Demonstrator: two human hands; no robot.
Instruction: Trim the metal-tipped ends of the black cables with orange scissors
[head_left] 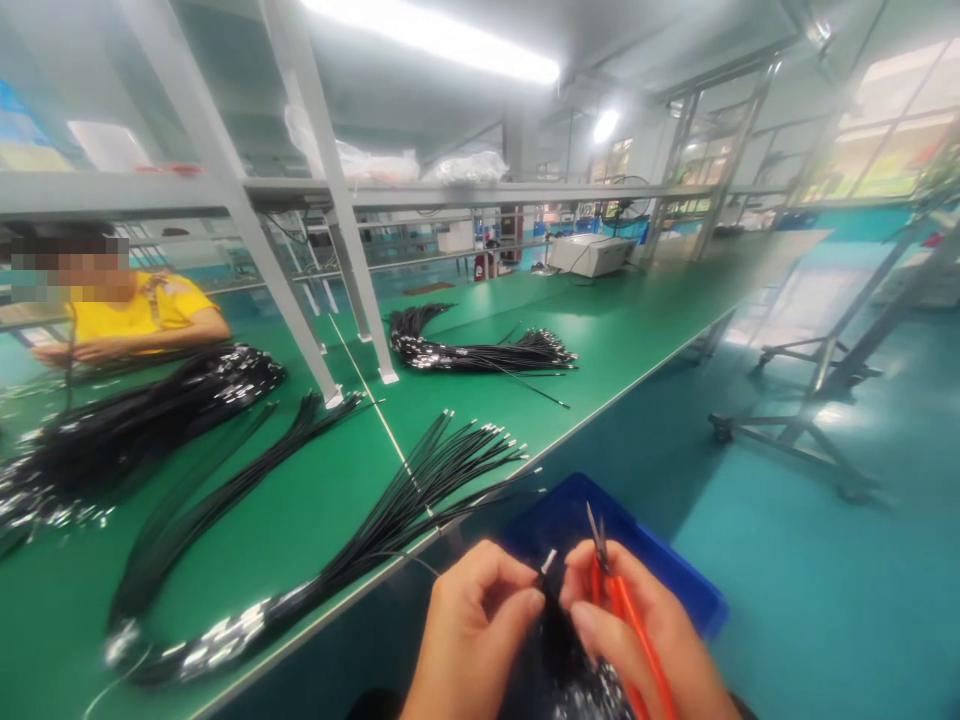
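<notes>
Between thumb and forefinger, my left hand (487, 620) pinches a black cable (544, 575) close to its pale tip. Close by on the right, my right hand (645, 620) is closed around a pair of scissors (630, 615) with orange-red handles, their narrow blades pointing up and slightly parted. Below both hands a blue bin (675, 570) sits beyond the bench edge, with dark cables and shiny pieces in it, partly hidden by my hands. Left of my hands, a bundle of black cables (375, 520) with silvery tips lies curved on the green bench (315, 560).
Another cable bundle (480, 355) lies farther along the bench, and a large heap of cables (150, 430) is at left before a person in yellow (150, 310). White shelf posts (349, 230) rise from the bench. A wheeled metal frame (810, 400) stands on the floor at right.
</notes>
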